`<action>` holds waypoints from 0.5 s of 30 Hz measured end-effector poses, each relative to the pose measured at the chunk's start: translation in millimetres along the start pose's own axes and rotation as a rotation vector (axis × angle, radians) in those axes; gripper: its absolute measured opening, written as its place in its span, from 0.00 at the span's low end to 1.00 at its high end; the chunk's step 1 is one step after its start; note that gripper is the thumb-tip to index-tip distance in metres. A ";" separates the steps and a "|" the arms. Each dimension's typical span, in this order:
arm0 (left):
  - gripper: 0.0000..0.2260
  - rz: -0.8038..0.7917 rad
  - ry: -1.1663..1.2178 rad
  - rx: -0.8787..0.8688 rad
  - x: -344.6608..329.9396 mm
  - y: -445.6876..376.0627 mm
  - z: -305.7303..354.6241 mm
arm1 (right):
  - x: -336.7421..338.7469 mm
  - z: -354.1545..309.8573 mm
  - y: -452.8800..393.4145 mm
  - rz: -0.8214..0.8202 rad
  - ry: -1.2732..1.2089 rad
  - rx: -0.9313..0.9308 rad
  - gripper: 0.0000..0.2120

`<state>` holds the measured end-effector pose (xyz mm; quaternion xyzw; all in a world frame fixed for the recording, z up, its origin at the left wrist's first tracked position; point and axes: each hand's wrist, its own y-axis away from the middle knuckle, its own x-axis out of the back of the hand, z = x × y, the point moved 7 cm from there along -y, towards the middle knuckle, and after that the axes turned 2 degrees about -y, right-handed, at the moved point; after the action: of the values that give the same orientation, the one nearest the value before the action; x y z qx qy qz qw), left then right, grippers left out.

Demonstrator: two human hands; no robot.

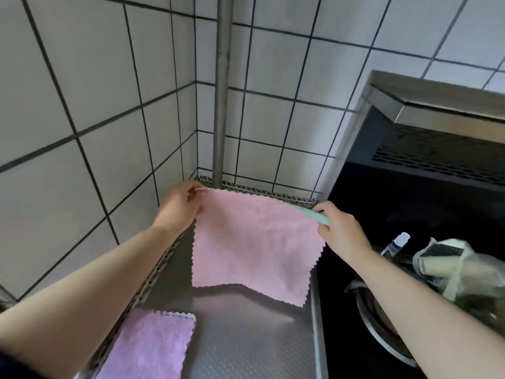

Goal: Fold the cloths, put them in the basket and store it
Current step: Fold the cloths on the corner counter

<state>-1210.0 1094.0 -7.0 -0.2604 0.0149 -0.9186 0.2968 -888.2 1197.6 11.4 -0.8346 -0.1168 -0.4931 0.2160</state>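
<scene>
You pinched the cloth's (254, 242) top corners, left hand (179, 206) and right hand (338, 231); it hung below them.

Pink cloth (254, 247) with zigzag-cut edges, spread flat and hanging in the air over the metal counter, pinched at its two upper corners, a mint-green strip along the top right edge. Lower edge free, slanting down toward the right corner, casting a shadow below. Second cloth (153, 348), lilac-pink with a white pinked edge, folded and lying flat on the counter at lower left.
</scene>
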 end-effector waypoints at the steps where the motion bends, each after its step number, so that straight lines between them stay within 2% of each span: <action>1: 0.04 0.018 0.044 0.024 0.1 -6.0 4.0 | 4.2 -2.9 -7.8 0.026 0.007 0.011 0.16; 4: 0.03 0.110 0.158 0.047 5.4 -23.5 22.2 | 24.8 -11.1 -26.2 0.170 -0.156 0.013 0.16; 8: 0.06 0.201 0.148 0.016 19.5 -22.6 37.3 | 42.6 -21.2 -27.3 0.300 -0.322 0.011 0.10; 12: 0.08 0.146 0.082 -0.019 17.8 2.0 15.6 | 20.0 -11.1 -3.0 0.250 -0.398 -0.039 0.09; 15: 0.07 0.066 -0.025 -0.009 4.2 40.7 -20.0 | -21.0 6.8 32.8 0.141 -0.416 -0.105 0.08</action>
<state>-1200.8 1055.6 -29.7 -0.2724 0.0241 -0.9051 0.3257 -879.8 1172.4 -17.9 -0.9345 -0.0745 -0.2994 0.1776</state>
